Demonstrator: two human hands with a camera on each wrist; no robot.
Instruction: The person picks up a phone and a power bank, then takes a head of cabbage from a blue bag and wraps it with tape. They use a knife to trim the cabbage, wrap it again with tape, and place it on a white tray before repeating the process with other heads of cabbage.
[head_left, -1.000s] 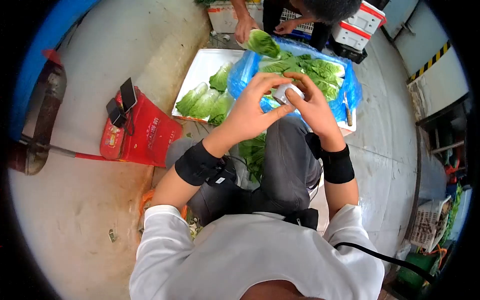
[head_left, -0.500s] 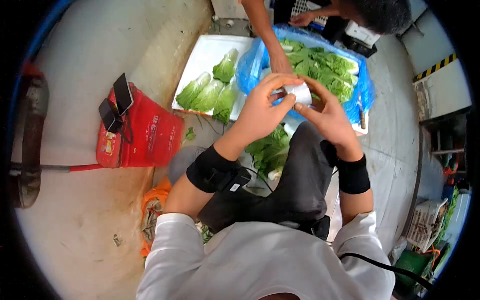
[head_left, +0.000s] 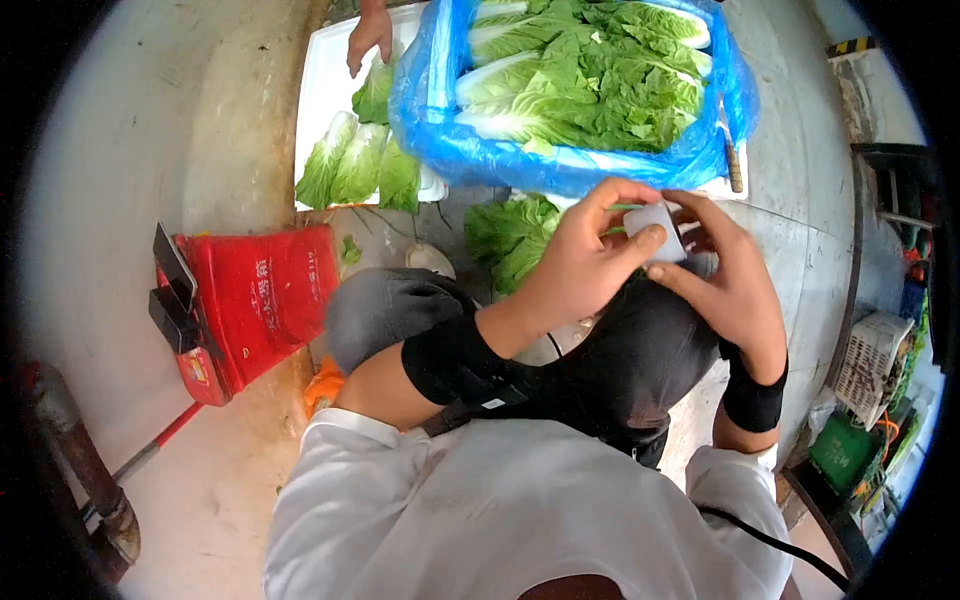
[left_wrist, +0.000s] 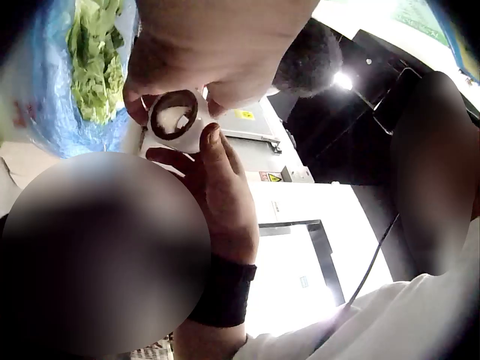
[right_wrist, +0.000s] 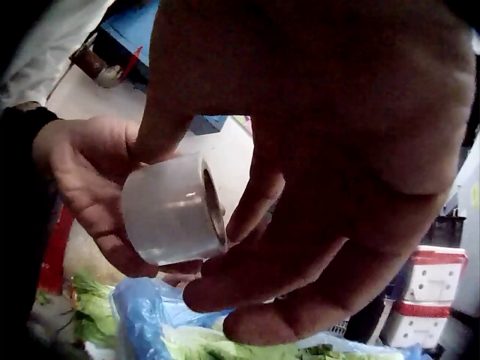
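Note:
A small roll of clear film (head_left: 655, 230) is held between both hands above the right knee. My left hand (head_left: 583, 255) grips its left side, thumb on the near face. My right hand (head_left: 735, 280) curls its fingers round the right side. The roll's brown core (left_wrist: 174, 116) shows as a ring in the left wrist view, with a hand at either side. In the right wrist view the film roll (right_wrist: 172, 210) lies between the left hand (right_wrist: 94, 180) and the nearer, dark right hand (right_wrist: 322, 165).
Beyond the hands stands a blue-lined box (head_left: 560, 165) of leafy cabbages (head_left: 600, 90), a knife (head_left: 735, 165) at its right edge. Another person's hand (head_left: 370, 40) is over a white tray (head_left: 312, 90) with several cabbages. A red box (head_left: 270, 300) stands at left; loose leaves (head_left: 515, 235) lie below.
The view has tilted and the hands have moved right and lower, still with the roll. The other person's hand has gone from the blue-lined box to the white tray.

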